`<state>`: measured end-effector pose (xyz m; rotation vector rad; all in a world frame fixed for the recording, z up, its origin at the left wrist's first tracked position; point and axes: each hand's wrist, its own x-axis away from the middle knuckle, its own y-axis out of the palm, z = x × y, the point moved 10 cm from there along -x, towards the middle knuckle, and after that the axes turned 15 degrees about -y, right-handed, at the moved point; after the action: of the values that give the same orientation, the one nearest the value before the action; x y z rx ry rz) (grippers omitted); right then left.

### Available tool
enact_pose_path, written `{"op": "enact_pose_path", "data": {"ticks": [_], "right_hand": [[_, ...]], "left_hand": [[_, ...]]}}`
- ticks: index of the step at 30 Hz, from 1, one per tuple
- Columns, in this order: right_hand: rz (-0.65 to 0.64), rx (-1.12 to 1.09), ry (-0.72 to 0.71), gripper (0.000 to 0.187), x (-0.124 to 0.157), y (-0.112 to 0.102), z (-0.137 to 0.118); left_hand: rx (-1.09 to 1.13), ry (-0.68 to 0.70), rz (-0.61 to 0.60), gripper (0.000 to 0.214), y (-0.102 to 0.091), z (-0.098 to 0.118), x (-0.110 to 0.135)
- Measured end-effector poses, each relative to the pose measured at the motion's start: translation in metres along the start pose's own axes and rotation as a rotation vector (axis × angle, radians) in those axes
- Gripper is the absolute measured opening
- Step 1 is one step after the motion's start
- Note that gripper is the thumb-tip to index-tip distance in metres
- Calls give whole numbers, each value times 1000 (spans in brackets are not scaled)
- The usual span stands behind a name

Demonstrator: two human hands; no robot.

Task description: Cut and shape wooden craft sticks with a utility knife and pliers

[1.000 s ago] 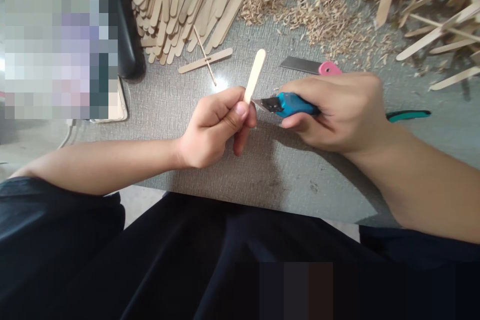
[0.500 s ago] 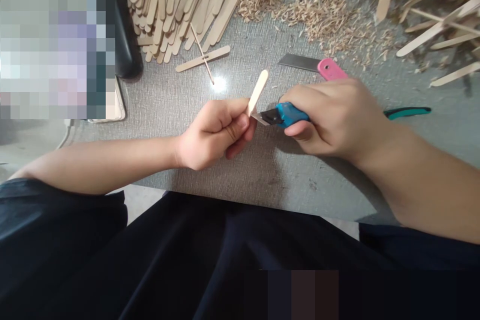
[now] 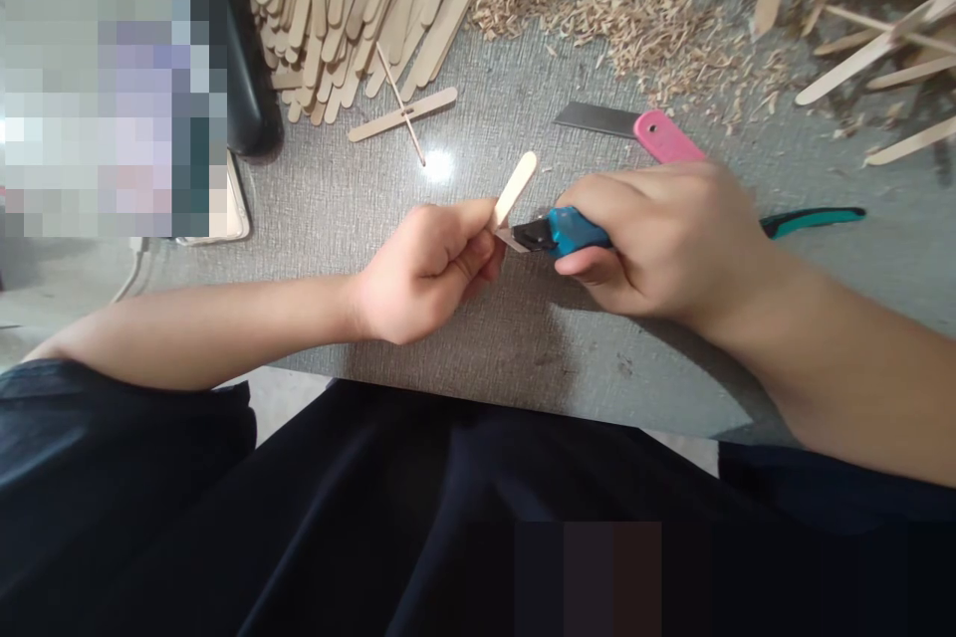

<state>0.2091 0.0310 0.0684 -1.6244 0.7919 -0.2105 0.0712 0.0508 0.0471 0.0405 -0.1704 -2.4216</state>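
Observation:
My left hand (image 3: 425, 269) is closed around a flat wooden stick (image 3: 515, 187), whose rounded end points up and to the right. My right hand (image 3: 664, 234) grips a blue utility knife (image 3: 564, 231). The knife's short blade touches the stick right beside my left thumb. Both hands hover over the grey table (image 3: 336, 209), near its front edge.
A heap of wooden sticks (image 3: 358, 0) lies at the back left, beside a black object (image 3: 231, 50). Wood shavings (image 3: 612, 0) cover the back middle. A pink-handled blade (image 3: 634, 127) and teal-handled pliers (image 3: 814, 217) lie behind my right hand. More sticks (image 3: 866, 10) lie at the back right.
The stick has tilted further to the right and shows less length above my left hand. The knife blade has stayed against it, and both hands have shifted slightly down.

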Motion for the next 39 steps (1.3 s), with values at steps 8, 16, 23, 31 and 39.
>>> {"op": "enact_pose_path", "data": {"ticks": [8,16,23,31,39], "right_hand": [[181,176,28,77,-1,-12,-2],[395,278,-47,68,1,-24,-4],[476,308,-12,75,10,-33,0],[398,171,-24,69,3,-27,2],[328,86,-31,67,-2,-22,2]], "left_hand": [[139,-63,24,36,1,-13,2],[49,-162,141,48,-5,-17,2],[42,-112,186,46,-8,-13,1],[49,-45,155,41,-9,-13,2],[59,-39,133,40,-7,-10,2]]}}
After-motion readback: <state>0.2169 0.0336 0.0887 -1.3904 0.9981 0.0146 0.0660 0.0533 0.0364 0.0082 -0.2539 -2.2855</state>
